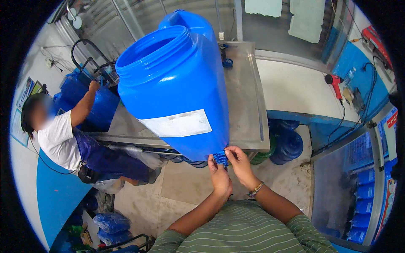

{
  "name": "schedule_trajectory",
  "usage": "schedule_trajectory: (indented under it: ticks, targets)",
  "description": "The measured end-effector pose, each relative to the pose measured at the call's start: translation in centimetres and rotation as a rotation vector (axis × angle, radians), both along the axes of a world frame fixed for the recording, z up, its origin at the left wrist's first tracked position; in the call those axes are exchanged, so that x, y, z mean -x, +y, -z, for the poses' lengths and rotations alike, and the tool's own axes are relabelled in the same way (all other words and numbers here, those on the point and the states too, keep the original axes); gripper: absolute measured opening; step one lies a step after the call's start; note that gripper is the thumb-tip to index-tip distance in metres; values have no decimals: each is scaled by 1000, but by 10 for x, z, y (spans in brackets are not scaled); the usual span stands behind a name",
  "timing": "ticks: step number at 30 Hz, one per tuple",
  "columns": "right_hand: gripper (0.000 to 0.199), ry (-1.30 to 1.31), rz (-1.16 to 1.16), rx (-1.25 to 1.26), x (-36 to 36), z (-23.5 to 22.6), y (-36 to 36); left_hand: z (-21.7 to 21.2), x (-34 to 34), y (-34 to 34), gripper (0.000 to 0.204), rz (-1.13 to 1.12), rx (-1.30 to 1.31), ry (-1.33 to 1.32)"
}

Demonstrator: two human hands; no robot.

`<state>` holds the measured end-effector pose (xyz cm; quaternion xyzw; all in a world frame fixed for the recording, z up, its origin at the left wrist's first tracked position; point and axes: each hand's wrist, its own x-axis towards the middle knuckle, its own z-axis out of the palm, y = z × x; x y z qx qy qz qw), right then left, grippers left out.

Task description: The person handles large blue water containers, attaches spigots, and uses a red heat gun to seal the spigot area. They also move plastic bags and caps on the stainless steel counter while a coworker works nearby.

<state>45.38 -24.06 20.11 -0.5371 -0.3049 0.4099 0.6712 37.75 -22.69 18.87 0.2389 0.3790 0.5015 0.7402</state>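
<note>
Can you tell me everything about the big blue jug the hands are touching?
The big blue jug looks like smooth, shiny plastic. It has a wide round mouth with screw ridges, open with no lid, and a pale rectangular label on its side. It leans on the edge of the steel table, mouth pointing up and left. At its lower end sits a small blue tap, pinched by the left hand and right hand.

The water container (177, 88) lies on the steel table (247, 105), another person (59, 135) left.
</note>
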Motion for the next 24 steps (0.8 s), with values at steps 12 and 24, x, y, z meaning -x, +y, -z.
schedule_trajectory:
  ticks: [12,24]
  targets:
    - [17,241,22,186,1,11,3,11,-1,6,21,-23,193,-206]
    - [15,-9,99,151,5,31,9,41,19,29,28,244,273,-389]
